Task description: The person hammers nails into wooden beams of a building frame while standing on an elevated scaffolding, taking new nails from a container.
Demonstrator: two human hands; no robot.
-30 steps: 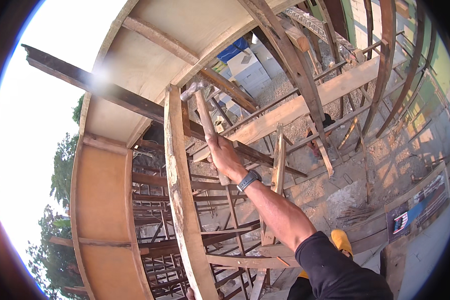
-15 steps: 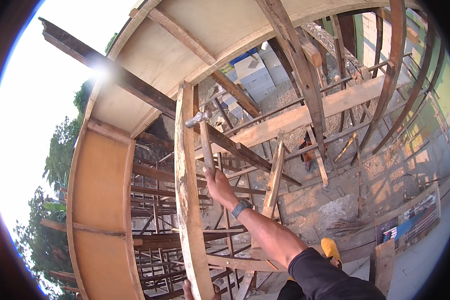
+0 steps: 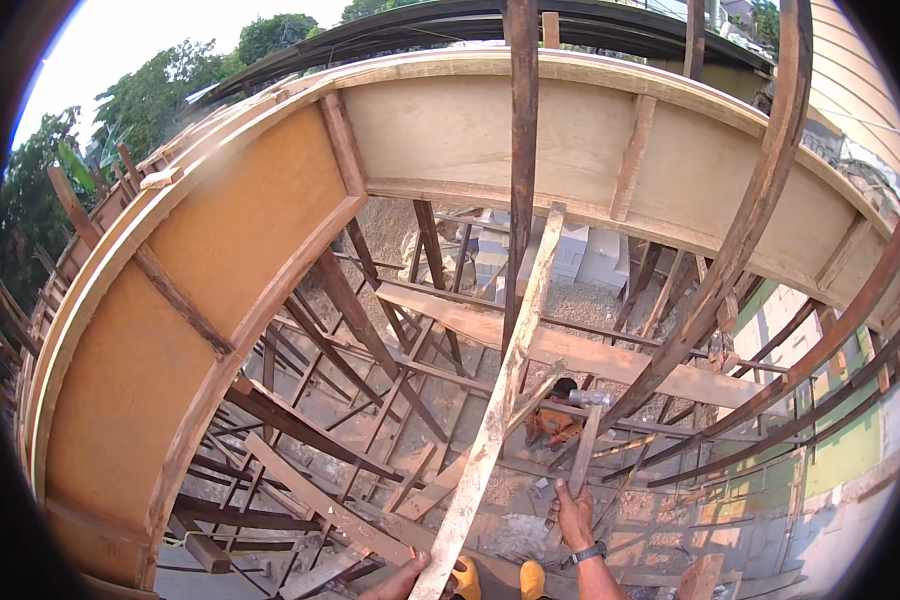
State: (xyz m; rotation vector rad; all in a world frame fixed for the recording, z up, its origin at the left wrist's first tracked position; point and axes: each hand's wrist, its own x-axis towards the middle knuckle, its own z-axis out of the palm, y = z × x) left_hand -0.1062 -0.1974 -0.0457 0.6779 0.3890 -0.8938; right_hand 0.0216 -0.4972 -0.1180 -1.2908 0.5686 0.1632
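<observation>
My right hand (image 3: 573, 518) is closed round the wooden handle of a hammer (image 3: 583, 448), whose metal head points up and away from me. At the lower middle my left hand (image 3: 402, 580) grips the near end of a long timber batten (image 3: 490, 435). The batten slants away up to the right, its far end close to the lower rim of a curved plywood form (image 3: 430, 130). The hammer is to the right of the batten, apart from it. Some left-hand fingers are hidden by the batten.
Dark upright posts (image 3: 523, 150) and slanting poles surround me. A broad plank (image 3: 620, 360) crosses below. Under it a person (image 3: 555, 420) is partly hidden. My yellow boots (image 3: 532, 580) stand at the lower edge. Pale blocks (image 3: 600, 258) are stacked on the ground beyond.
My view has swung, showing more of the curved form. The hammer has gone from beside the batten to its right, lower down. The batten now leans to the right; both hands keep their hold.
</observation>
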